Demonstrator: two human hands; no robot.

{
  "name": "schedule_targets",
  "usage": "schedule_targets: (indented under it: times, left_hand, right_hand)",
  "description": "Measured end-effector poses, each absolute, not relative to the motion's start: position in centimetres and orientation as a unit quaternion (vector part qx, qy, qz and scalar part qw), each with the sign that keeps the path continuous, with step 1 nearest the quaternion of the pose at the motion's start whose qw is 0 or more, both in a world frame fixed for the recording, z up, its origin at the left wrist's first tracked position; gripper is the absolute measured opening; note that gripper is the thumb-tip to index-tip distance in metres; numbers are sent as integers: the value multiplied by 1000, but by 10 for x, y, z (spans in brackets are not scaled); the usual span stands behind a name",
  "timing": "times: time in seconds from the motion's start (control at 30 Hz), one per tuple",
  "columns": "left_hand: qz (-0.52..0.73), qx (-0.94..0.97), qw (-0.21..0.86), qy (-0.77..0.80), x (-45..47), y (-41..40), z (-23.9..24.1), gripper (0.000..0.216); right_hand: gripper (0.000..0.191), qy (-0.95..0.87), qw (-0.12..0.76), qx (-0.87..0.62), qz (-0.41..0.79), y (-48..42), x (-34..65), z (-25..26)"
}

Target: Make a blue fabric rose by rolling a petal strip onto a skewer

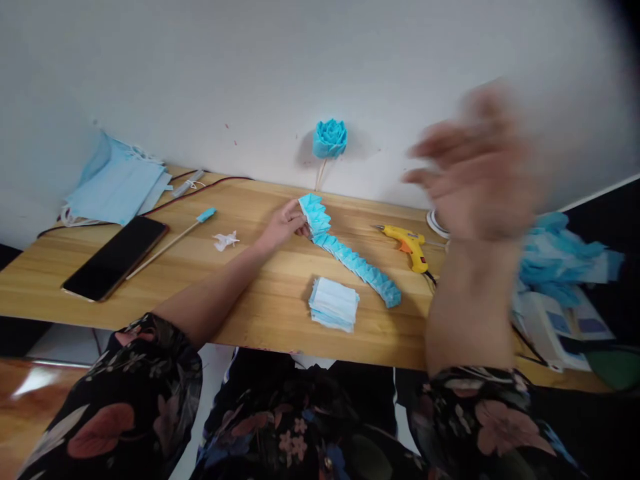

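My left hand [286,224] pinches the upper end of a long chain of folded blue fabric pieces [350,257] that lies across the wooden table [260,293]. My right hand [475,167] is raised above the table's right side, blurred by motion, with its fingers stretched out and nothing in it. A small stack of cut blue squares [334,304] sits just below the chain. A yellow glue gun [409,245] lies to the right of the chain, under my raised hand. A finished blue fabric rose on sticks [329,140] leans against the wall.
A black phone [116,257] and a stick with a blue tip [173,241] lie at the left. Blue face masks [117,183] are piled at the back left, with a cable beside them. Blue scraps [560,257] and a white tape roll [438,223] sit at the right.
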State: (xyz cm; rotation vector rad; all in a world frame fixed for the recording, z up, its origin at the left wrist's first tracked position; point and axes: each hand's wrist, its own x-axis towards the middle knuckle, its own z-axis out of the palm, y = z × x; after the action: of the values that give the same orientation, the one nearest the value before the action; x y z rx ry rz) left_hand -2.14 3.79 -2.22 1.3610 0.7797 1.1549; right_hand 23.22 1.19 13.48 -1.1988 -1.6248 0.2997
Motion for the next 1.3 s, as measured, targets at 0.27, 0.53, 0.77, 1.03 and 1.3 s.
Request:
schedule_targets:
  times: [0.27, 0.53, 0.77, 1.03, 1.3]
  left_hand:
    - [466, 586, 586, 310, -19, 32, -24, 80]
    - [483, 582, 557, 343, -18, 28, -15, 50]
    - [494, 568, 533, 385, -15, 32, -14, 42]
    - [488, 572, 533, 387, -13, 29, -11, 46]
    - [478, 587, 541, 367, -12, 27, -12, 48]
  right_hand:
    - [34, -626, 352, -477, 507, 48, 186, 52]
    - [49, -598, 409, -467, 506, 47, 172, 38]
    - [52, -613, 403, -457, 502, 45, 170, 30]
    - [55, -640, 397, -443, 487, 44, 171, 28]
    - [46, -677, 388, -447, 437, 42, 170, 27]
